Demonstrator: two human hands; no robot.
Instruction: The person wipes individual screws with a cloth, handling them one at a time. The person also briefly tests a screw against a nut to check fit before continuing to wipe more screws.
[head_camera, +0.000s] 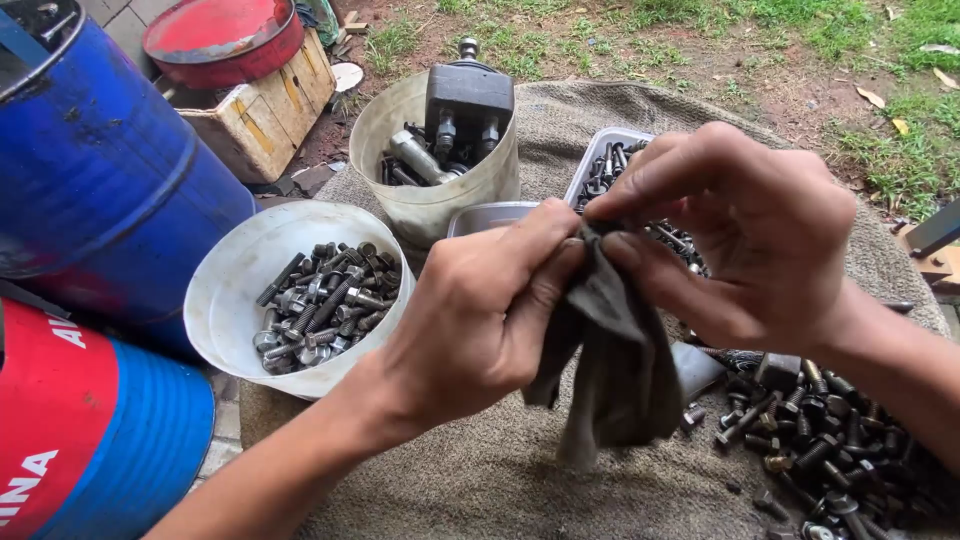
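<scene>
A dark grey rag (615, 365) hangs between both my hands above a brown cloth-covered surface (480, 480). My left hand (480, 315) pinches the rag's upper left part with thumb and fingers. My right hand (740, 230) has its fingertips closed on the rag's top edge; whether something small is wrapped inside is hidden. A loose pile of dark bolts and nuts (830, 440) lies below my right wrist.
A white bowl (225, 290) of bolts sits at left. Behind it stands a cream bucket (430, 205) with metal parts, and clear trays (600, 160) with fasteners. Blue drums (90, 170) stand at left, a wooden crate (270, 110) and grass beyond.
</scene>
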